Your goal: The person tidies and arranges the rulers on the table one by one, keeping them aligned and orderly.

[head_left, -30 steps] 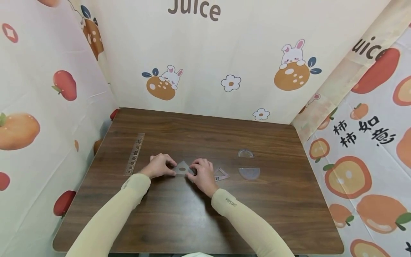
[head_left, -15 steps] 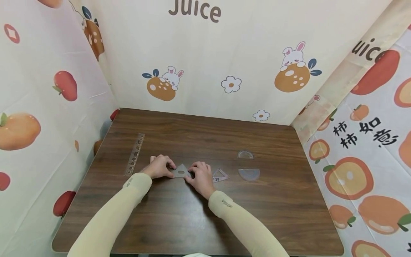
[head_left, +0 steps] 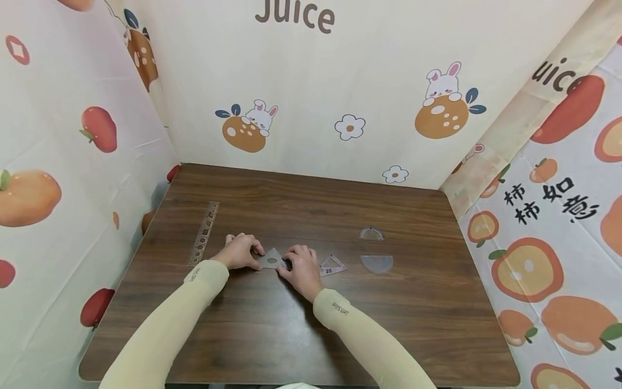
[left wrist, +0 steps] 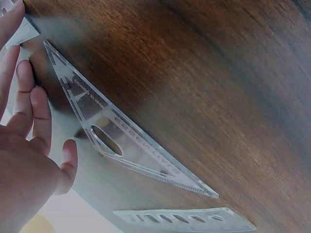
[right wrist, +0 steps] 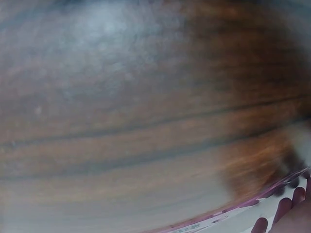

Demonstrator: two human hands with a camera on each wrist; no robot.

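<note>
Between both hands in the head view lies a grey, see-through set square [head_left: 272, 259] with an oval hole. My left hand [head_left: 240, 252] pinches its left corner between thumb and forefinger. At its right corner, my right hand [head_left: 302, 270] pinches it the same way. The left wrist view shows only a corner of this piece at the upper left. A second clear set square [left wrist: 109, 128] with lettering lies beneath that wrist, mostly hidden by the arm in the head view. Beside my right hand is a pink-edged triangle [head_left: 334, 267], partly covered by the hand.
A clear stencil ruler [head_left: 202, 237] lies to the left on the brown wooden table [head_left: 272, 335]. Toward the right are a small protractor [head_left: 371, 234] and a larger half-round protractor [head_left: 377, 263]. Printed curtains [head_left: 311, 81] stand around the table's back and sides.
Both hands stay on the grey set square, which has slid slightly left and toward the person. The right hand has moved left with it, showing more of the pink-edged triangle.
</note>
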